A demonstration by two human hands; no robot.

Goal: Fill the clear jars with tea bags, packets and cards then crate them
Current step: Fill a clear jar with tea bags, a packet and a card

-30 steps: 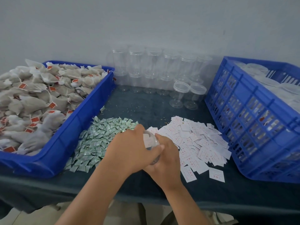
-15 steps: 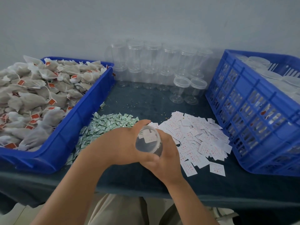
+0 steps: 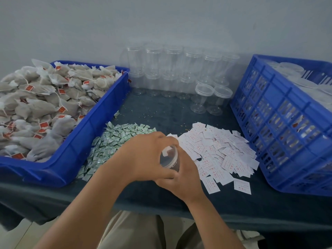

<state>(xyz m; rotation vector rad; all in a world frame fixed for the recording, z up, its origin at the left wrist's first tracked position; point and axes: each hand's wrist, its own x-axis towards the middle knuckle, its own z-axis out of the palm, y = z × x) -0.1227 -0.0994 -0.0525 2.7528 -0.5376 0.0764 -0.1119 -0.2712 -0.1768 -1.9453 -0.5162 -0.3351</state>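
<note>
Clear plastic jar (image 3: 168,157), lidded and with a white slip showing inside, is held between both hands over the near part of the dark worktop (image 3: 161,108). The left hand (image 3: 143,157) curls fingers and thumb round the lid, and the right hand (image 3: 183,180) grips the body from beneath. Green packets (image 3: 115,144) lie just beyond the left hand, with the blue tray (image 3: 86,141) of tea bags (image 3: 36,105) farther left. White cards (image 3: 221,150) spread just right of the right hand, the blue crate (image 3: 287,123) past them, and empty jars (image 3: 179,76) well beyond both hands.
</note>
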